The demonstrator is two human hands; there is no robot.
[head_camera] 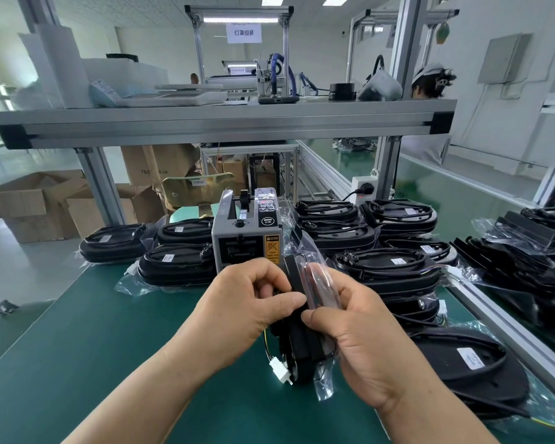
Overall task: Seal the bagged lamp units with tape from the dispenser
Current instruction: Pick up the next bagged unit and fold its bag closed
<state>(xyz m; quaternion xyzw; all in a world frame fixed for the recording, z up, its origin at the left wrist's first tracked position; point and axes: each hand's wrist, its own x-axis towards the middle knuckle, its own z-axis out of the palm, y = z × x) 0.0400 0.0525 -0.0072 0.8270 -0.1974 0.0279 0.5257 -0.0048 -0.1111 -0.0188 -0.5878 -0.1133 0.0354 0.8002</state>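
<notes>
A black lamp unit in a clear plastic bag (301, 341) stands on edge on the green table, just in front of the grey tape dispenser (247, 232). My left hand (250, 312) grips its left side, thumb and fingers curled over the bag's top edge. My right hand (362, 338) holds the right side, thumb pressing the bag near the left thumb. A white connector (279, 370) on yellow wires hangs below the unit. No tape strip is plainly visible between my fingers.
Stacks of bagged black lamp units lie left (173, 257) and right (391, 267) of the dispenser, and one lies flat at the right (468, 366). An aluminium rail (506, 328) bounds the table's right side. A shelf frame (224, 123) spans overhead. Cardboard boxes (32, 206) stand on the floor at the left.
</notes>
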